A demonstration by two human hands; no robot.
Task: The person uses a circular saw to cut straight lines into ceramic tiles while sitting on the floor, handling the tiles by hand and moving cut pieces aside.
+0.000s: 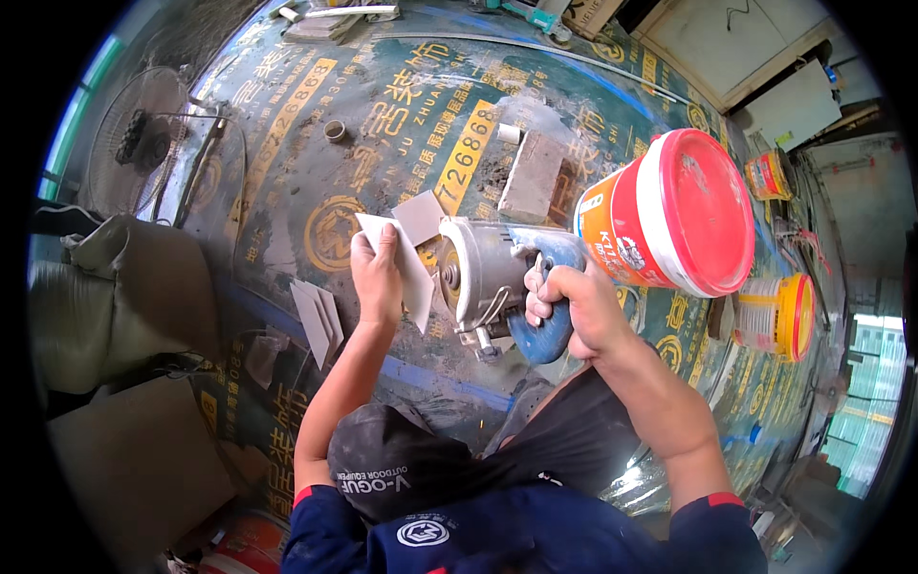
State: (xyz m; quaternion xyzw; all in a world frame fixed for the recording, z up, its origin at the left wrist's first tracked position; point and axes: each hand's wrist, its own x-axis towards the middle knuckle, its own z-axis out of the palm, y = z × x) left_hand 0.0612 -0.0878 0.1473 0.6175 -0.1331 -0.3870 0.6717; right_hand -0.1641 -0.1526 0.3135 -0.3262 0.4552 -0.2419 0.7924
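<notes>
In my left hand [376, 277] is a thin white tile piece [409, 273], pinched near its upper left edge with the thumb on its face. My right hand [579, 304] wraps round the blue handle of a handheld tile cutter [492, 263]. The cutter's metal guard and round blade hub face the tile piece, close to its right edge; whether they touch I cannot tell. Just behind the held piece, another pale tile piece [421, 217] lies on the floor. Several thin tile offcuts [317, 320] lie to the left of my left forearm.
A red-lidded bucket [703, 210] stands right of the cutter, with a yellow bucket [779, 316] farther right. A block [534, 177] lies ahead, near a small cup [335, 131]. At left are a fan [143, 143] and a full sack [143, 287]. Printed green sheeting [287, 201] covers the floor.
</notes>
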